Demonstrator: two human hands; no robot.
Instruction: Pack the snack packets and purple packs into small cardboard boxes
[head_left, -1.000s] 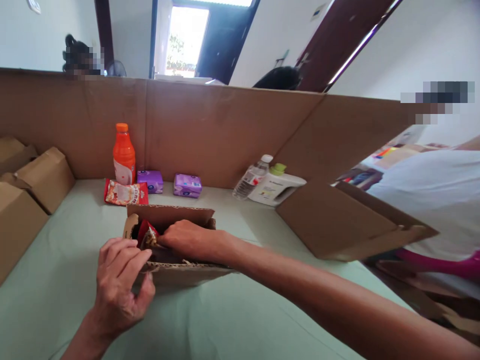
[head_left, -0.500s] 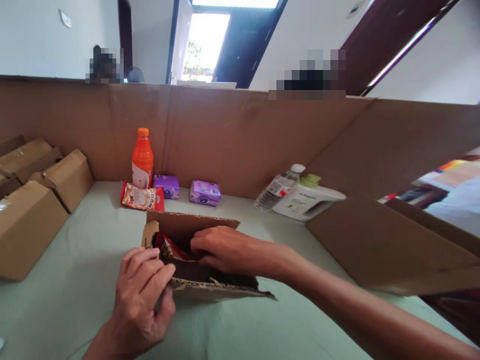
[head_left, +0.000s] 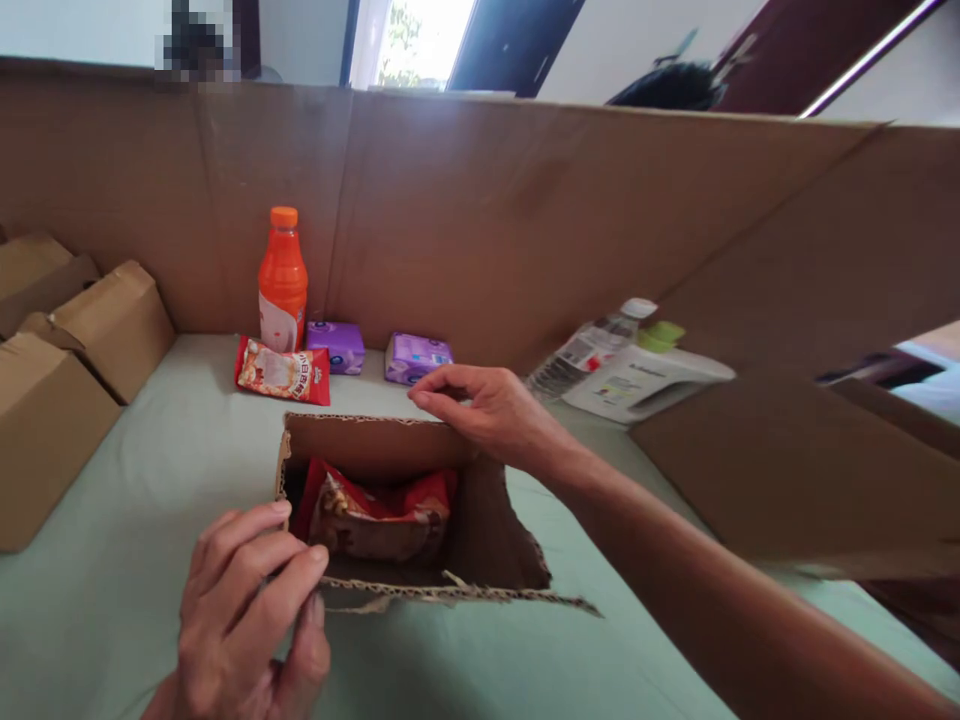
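An open cardboard box [head_left: 517, 530] stands before me, with torn, ragged upper edges. Inside it lies a red snack bag [head_left: 382, 515] with a printed front. My left hand [head_left: 251, 610] grips the near left corner of the box, fingertips over the rim and thumb outside. Over the far rim hangs my right hand [head_left: 487, 410], its thumb and forefinger loosely curved with a small gap between them. Nothing shows in those fingers, and the other fingers are partly hidden. Whether this hand touches the rim is unclear.
Behind the box are another red snack bag [head_left: 281, 370], an orange drink bottle [head_left: 283, 280] and two purple tissue packs [head_left: 336, 347]. Further right, a clear water bottle [head_left: 592, 345] leans by a white jug [head_left: 637, 380]. Cardboard boxes [head_left: 52, 440] stand left; a cardboard wall [head_left: 487, 230] runs behind.
My right hand has come out of the box, let go of the snack bag and risen to the far rim. The bag now shows fully inside. The view has tilted down.
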